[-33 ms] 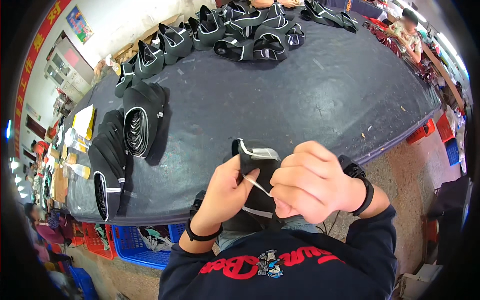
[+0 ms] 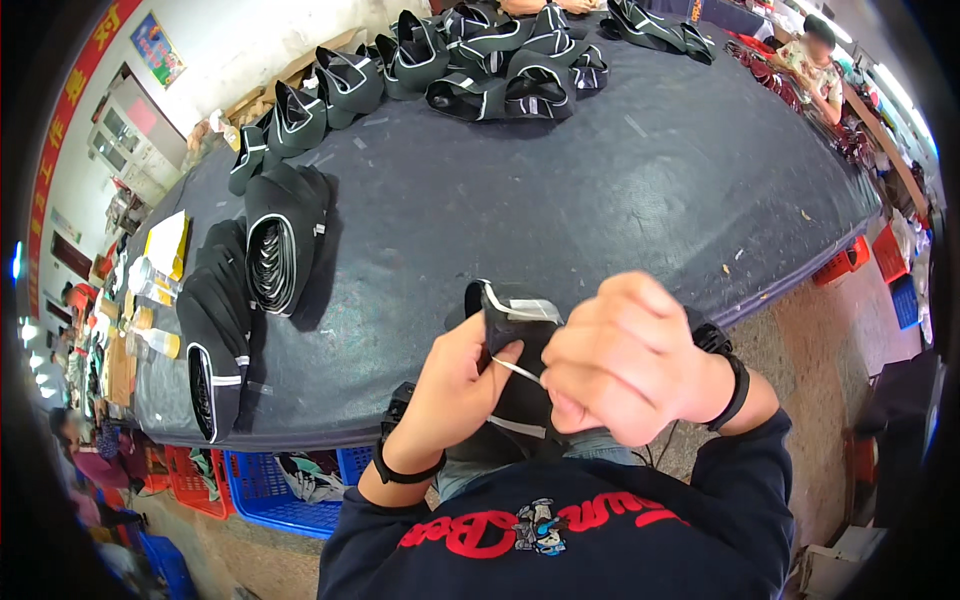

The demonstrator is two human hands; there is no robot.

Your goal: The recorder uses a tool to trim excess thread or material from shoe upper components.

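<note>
In front of me, at the near edge of the table, is a black fabric piece (image 2: 522, 402) with white edging and a pale, shiny patch near its top. My left hand (image 2: 462, 372) grips its left side, thumb pressed on the front. A thin white strip (image 2: 518, 370) runs from beside that thumb to my right hand (image 2: 625, 362). The right fingers are curled and pinched round the strip's end, which they hide. Part of the piece lies behind the right hand.
The dark table (image 2: 420, 220) bears two nested stacks of black pieces (image 2: 288, 195) at left and several more pieces (image 2: 415, 65) along its far side. A blue basket (image 2: 240, 490) stands below the near left edge. Another person (image 2: 815, 65) sits at far right.
My right hand has shifted very slightly upward, and the white strip between the hands bends a little more. Both hands keep their hold.
</note>
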